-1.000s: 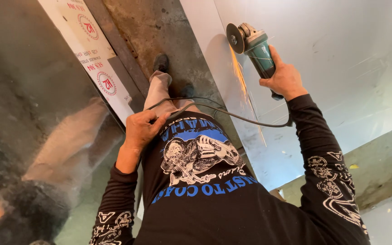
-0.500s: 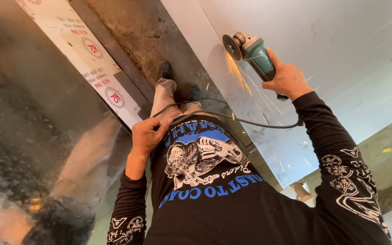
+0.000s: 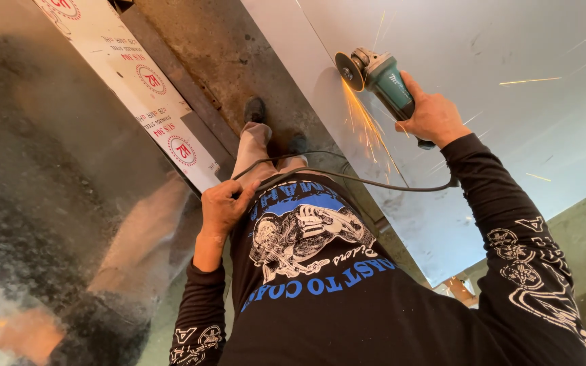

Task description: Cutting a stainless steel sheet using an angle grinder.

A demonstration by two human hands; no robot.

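Here we stand over a large sheet of stainless steel [image 3: 510,102] that lies flat on the floor, and our right hand [image 3: 432,116] is wrapped tight around the body of a teal angle grinder [image 3: 380,76]. Its disc [image 3: 348,71] meets the sheet's near edge, and orange sparks [image 3: 367,132] spray down toward our legs, with a few streaks flying out across the metal. Our left hand [image 3: 224,207] is closed around the black power cord [image 3: 347,177] at our waist, holding it up against the black printed shirt [image 3: 313,271]. From there the cord loops across to the tool, passing close under the sparks.

The risks, as we judge them: we grip the grinder with one hand only, so a disc that catches on the edge could kick the tool back toward our body. The cord hangs near the cutting line, and slack could drift into the disc or get scorched. Sparks land near our trousers and dark shoes [image 3: 255,108]. Another steel sheet [image 3: 49,176] with a white protective strip [image 3: 137,81] lies just to the left on the concrete floor [image 3: 218,54], close to our feet, and could trip us.
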